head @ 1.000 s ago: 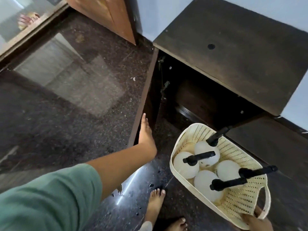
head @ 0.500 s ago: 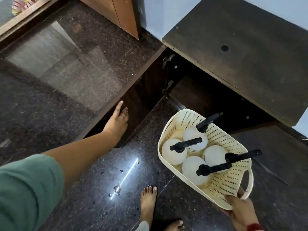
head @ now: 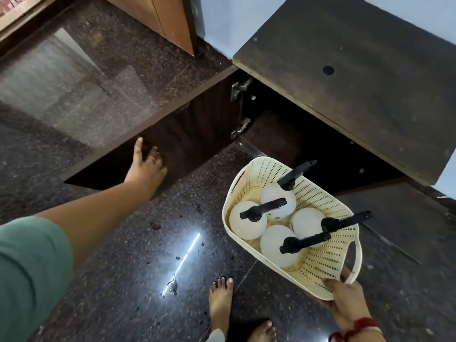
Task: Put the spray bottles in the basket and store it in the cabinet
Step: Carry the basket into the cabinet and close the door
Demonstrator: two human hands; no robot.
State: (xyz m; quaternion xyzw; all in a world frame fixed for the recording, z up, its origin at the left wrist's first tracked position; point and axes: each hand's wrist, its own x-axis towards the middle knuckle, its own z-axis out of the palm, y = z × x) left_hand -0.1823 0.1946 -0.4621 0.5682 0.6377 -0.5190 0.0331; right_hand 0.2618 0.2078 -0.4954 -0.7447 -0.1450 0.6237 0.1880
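Note:
A cream perforated basket [head: 320, 264] hangs low over the floor in front of the open dark wood cabinet [head: 293, 144]. Several white spray bottles [head: 248, 222] with black trigger heads stand inside it. My right hand [head: 345, 301] grips the basket's near end by the handle. My left hand [head: 145, 166] rests on the top edge of the cabinet door [head: 190, 124], fingers curled over it; the door is swung wide to the left. The inside of the cabinet is dark and looks bare.
The cabinet's dark top [head: 357, 82] overhangs the opening. An orange-brown wooden unit [head: 170, 18] stands at the back left. The polished granite floor [head: 138, 280] has small spots of dirt. My bare feet [head: 220, 301] stand just behind the basket.
My left hand has swung the cabinet door from nearly edge-on to wide open at the left. The basket has shifted slightly toward the opening, still held by my right hand.

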